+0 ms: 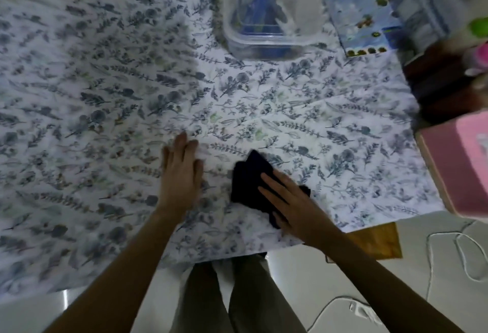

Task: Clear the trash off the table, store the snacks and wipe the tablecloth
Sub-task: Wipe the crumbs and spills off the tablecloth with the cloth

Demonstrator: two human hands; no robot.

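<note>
A crumpled dark navy cloth is pressed flat under the open right hand near the front edge of the white leaf-printed tablecloth. The left hand is laid beside it, palm down, empty. At the far edge, blue snack packets, probably, are held in a lidded clear plastic box.

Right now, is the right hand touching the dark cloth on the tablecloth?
Touching. The head view shows the right hand lying flat on the dark cloth, its fingers overlapping the fabric and pressing it onto the tablecloth.
</note>
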